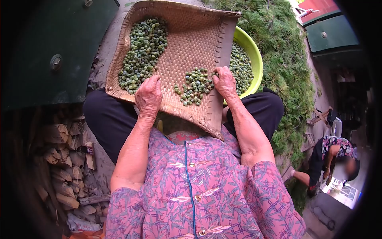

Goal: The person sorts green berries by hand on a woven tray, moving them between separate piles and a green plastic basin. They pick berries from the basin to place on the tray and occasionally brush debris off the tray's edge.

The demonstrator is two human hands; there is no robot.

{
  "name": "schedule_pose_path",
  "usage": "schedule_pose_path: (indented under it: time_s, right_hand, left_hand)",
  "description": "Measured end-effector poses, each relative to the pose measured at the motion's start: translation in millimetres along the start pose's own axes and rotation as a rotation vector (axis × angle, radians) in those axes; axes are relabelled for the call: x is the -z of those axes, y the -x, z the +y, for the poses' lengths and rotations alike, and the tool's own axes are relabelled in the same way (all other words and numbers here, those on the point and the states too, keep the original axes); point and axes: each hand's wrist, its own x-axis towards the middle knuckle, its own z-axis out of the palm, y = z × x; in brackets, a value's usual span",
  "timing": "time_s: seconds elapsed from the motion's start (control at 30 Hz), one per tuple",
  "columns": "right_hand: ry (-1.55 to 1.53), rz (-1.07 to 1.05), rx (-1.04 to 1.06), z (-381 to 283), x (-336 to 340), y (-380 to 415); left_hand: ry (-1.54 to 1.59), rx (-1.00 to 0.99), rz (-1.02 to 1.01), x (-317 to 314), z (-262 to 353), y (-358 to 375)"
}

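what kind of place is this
Probably a rural yard outdoors: stacked firewood at one side, a heap of cut green plants on the ground, and a woven winnowing tray of small green seeds.

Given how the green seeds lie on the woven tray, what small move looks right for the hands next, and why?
Probably the right hand should sweep the small cluster of seeds under its fingers toward the tray's open edge, above the green basin. That cluster lies apart from the large pile, and the basin already holds similar seeds. The left hand rests flat on the woven tray, steadying it.
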Motion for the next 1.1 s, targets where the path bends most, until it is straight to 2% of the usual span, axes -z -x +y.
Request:
schedule_pose_path:
  time_s: [0.13,0.2,0.27,0.33,0.43,0.53,0.77,0.87,0.93,1.1]
  right_hand:
    - [-0.15,0.083,-0.164,13.8,14.2,-1.4]
    - [-0.05,0.154,-0.271,20.7,26.5,0.6]
    - [0.129,0.2,-0.226,31.2,30.1,4.0]
    - [0.089,0.193,-0.191,31.7,31.5,6.7]
    - [-0.24,0.071,-0.098,21.4,21.8,9.8]
    - [-0.177,-0.105,0.007,-1.8,11.0,14.5]
    - [-0.12,-0.08,0.011,-4.3,-6.3,18.3]
    - [-0.288,-0.046,-0.107,-2.6,-4.6,18.1]
    - [-0.366,-0.031,-0.096,-5.5,0.1,16.9]
    - [-0.256,-0.039,0.047,-19.0,-3.0,17.9]
  left_hand:
    - [-0.005,-0.007,-0.006,-1.6,-0.4,-0.7]
    - [-0.008,-0.013,-0.01,-1.0,0.1,0.3]
    - [-0.026,0.002,-0.028,0.1,2.3,-0.9]
    - [-0.025,0.005,-0.035,-0.7,1.2,-1.0]
    - [-0.018,0.004,-0.042,-1.3,0.7,-1.1]
    - [-0.022,-0.002,-0.042,0.5,1.8,-1.0]
    - [-0.046,-0.007,-0.082,0.0,1.9,-0.9]
    - [-0.048,-0.001,-0.091,0.9,3.0,-1.8]
    - [-0.045,0.005,-0.097,0.9,2.7,-1.7]
    - [-0.053,0.036,-0.126,-1.1,0.5,-2.1]
